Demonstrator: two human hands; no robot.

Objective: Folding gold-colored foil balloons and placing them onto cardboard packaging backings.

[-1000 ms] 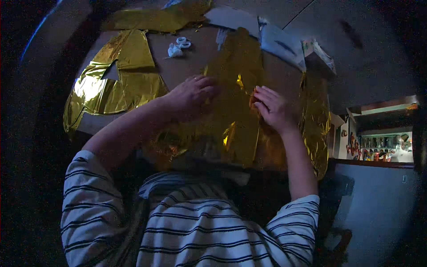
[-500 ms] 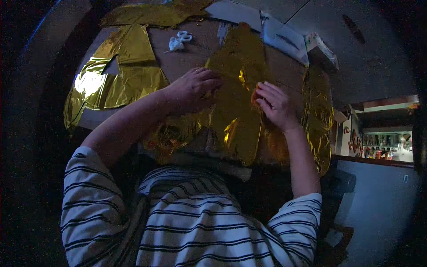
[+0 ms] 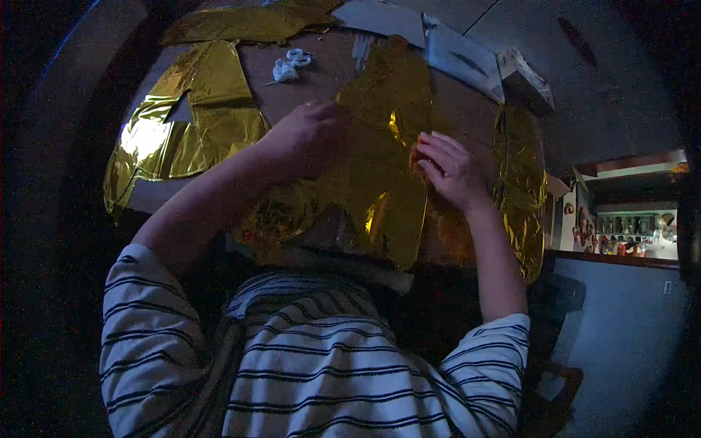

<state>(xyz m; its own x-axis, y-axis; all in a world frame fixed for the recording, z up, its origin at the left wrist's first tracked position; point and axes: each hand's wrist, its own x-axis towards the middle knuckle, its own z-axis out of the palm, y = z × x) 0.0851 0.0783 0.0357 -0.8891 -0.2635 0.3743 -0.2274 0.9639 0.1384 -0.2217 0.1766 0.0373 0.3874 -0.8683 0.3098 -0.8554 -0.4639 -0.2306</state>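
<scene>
A flat piece of gold foil [image 3: 391, 168] lies lengthwise in front of me on the table, with bright creases near its middle. My right hand [image 3: 449, 168] is closed at its right edge, fingertips and thumb pinching an orange-looking bit of the foil. Over the foil's left edge is my left hand [image 3: 310, 139], its fingers smeared by motion and dim, so what they hold, if anything, is hidden. Farther left lies a flat gold foil balloon [image 3: 226, 87] with a cut-out in its middle. Crumpled gold foil [image 3: 281, 212] sits below my left wrist.
A small white looped thing [image 3: 292, 66] lies on the brown tabletop [image 3: 270, 95]. More gold foil [image 3: 234, 25] covers the far left edge, and a gold strip [image 3: 522, 190] hangs over the right edge. Pale flat packets [image 3: 464, 58] and a white box [image 3: 524, 79] stand along the far right.
My left hand has moved slightly left and away from me, and its fingers have become blurred. My right hand keeps its pinch on the foil's edge.
</scene>
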